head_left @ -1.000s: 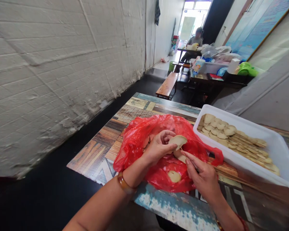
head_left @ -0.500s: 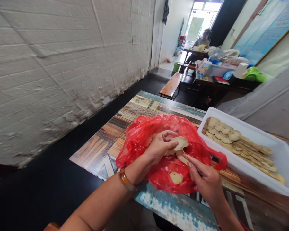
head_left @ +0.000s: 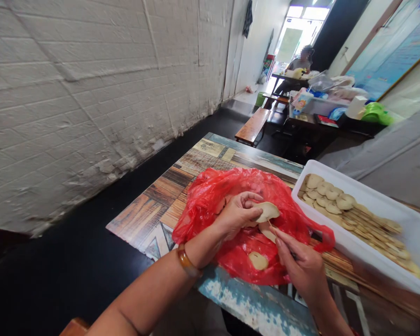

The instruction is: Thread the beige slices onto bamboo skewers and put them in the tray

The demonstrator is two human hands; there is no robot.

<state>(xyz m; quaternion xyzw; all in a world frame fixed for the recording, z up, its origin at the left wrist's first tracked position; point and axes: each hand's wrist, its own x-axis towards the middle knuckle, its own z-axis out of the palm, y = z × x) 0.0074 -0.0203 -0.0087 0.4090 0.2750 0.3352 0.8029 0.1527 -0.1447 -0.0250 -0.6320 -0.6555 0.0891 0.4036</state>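
Observation:
Over a crumpled red plastic bag point(head_left: 210, 200), my left hand point(head_left: 236, 214) pinches a thin, pale, round food slice point(head_left: 269, 212) between thumb and fingers. My right hand point(head_left: 299, 256) is closed around a thin wooden skewer point(head_left: 271, 226), whose tip meets the lower edge of that slice. Whether the tip has gone through cannot be seen. Under the hands, another pale slice point(head_left: 267, 232) lies partly covered in the bag. One more round slice point(head_left: 258, 261) rests on the red plastic nearer to me.
At the right stands a white plastic tub point(head_left: 357, 186) holding rows of skewered slices point(head_left: 345, 201). Loose skewers point(head_left: 374, 279) lie beside it on the wood-patterned table point(head_left: 154, 205). Beyond are a bench point(head_left: 254, 126), a cluttered table point(head_left: 301, 122) and a seated person point(head_left: 301, 63).
The whole view has shifted slightly, so everything sits a little further right and lower. Both hands keep their hold on the slice and the skewer, with the skewer tip at the slice's edge.

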